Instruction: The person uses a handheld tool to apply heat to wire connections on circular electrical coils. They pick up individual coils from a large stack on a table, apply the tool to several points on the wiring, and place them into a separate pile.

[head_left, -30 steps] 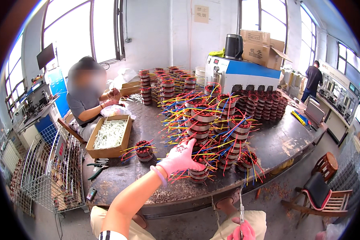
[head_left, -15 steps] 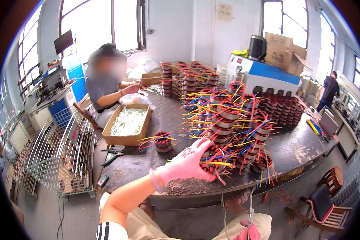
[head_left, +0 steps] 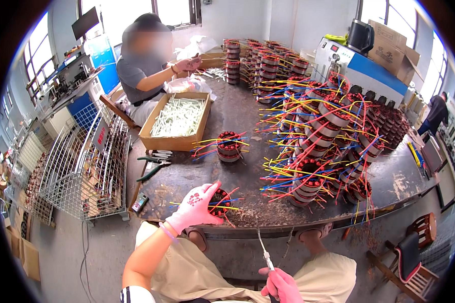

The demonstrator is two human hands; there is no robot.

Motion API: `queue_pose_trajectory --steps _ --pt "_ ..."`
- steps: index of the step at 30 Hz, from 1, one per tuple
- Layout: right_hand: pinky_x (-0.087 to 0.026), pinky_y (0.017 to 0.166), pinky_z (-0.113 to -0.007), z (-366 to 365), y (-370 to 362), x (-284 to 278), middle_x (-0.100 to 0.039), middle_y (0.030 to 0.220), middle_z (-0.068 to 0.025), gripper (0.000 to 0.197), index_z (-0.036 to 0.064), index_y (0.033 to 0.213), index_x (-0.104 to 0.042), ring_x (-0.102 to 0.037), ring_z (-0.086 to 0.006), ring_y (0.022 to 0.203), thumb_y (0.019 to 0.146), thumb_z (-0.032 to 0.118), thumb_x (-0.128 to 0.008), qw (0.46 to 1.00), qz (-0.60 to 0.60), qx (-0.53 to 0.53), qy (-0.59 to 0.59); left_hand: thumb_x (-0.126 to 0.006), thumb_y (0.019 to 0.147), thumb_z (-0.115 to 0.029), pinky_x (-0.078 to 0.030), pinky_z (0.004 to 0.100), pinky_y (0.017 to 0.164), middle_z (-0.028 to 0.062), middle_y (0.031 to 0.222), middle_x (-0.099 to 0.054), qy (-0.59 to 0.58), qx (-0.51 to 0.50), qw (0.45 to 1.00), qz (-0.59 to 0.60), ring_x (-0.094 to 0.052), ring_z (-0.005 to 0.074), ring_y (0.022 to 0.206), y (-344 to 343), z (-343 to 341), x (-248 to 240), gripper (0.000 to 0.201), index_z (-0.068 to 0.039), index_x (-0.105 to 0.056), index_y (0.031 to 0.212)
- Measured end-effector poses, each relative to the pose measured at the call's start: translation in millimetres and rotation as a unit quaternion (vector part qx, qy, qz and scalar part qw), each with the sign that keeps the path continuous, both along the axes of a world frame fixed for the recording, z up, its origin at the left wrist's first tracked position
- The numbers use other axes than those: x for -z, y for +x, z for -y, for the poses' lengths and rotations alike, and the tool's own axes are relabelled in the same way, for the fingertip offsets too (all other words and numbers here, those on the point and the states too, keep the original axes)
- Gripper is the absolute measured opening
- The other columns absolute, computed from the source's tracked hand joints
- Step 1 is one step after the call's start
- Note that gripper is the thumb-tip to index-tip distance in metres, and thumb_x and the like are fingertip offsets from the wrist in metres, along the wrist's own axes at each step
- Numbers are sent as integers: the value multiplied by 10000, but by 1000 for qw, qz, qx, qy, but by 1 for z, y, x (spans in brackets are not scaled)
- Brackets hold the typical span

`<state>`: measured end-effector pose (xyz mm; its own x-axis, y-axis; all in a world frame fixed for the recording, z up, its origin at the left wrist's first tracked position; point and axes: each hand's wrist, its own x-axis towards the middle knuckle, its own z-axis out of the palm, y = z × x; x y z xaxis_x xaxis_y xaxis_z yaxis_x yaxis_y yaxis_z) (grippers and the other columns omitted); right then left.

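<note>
A motor stator [head_left: 218, 198] with red windings and loose red, yellow and blue wires is gripped at its side by my left hand [head_left: 193, 207], in a pink glove, over the table's near edge. Lower down, above my lap, my right hand [head_left: 282, 287], also gloved in pink, is closed round a slim pen-like tool [head_left: 268, 261]; its exact kind does not show. A thin pale length reaches up from the tool toward the table edge. Another wired stator [head_left: 229, 147] stands alone beyond my left hand. To the right rise stacks of wired stators [head_left: 308, 184].
A cardboard box [head_left: 199, 142] of white sleeves stands left, near green-handled pliers [head_left: 151, 170]. Across the table a co-worker [head_left: 146, 70] sits with hands raised. A blue-and-white machine [head_left: 356, 70] is at the back right. Wire racks [head_left: 86, 171] stand left; a chair [head_left: 407, 260] stands right.
My left hand has moved left from the stacks to the near edge, bringing a stator along. My right hand with the tool has risen further into view. The whole view has shifted.
</note>
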<state>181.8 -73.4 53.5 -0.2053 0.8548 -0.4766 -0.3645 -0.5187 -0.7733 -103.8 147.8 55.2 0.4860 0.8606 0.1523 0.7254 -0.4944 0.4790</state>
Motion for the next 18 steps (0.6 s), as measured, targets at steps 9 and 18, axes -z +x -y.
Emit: queue_pose_trajectory --steps 9,18 --pt "-523 708 -277 -16 -3 22 -424 630 40 415 -66 1280 -544 -404 -54 573 1062 272 -442 994 73 -68 -36 -860 607 -393 -384 454 1097 244 1423 -462 51 4 999 -2 -482 407 1284 -1 -4 10 992 8 -449 1416" --pt "-516 704 -283 -19 -14 11 -442 645 38 400 -36 1299 -543 -415 -48 585 1060 274 -461 993 45 -83 -64 -861 634 -343 -419 439 1066 239 1408 -480 10 4 1000 9 -509 412 1252 -8 -2 10 964 3 -440 1428"
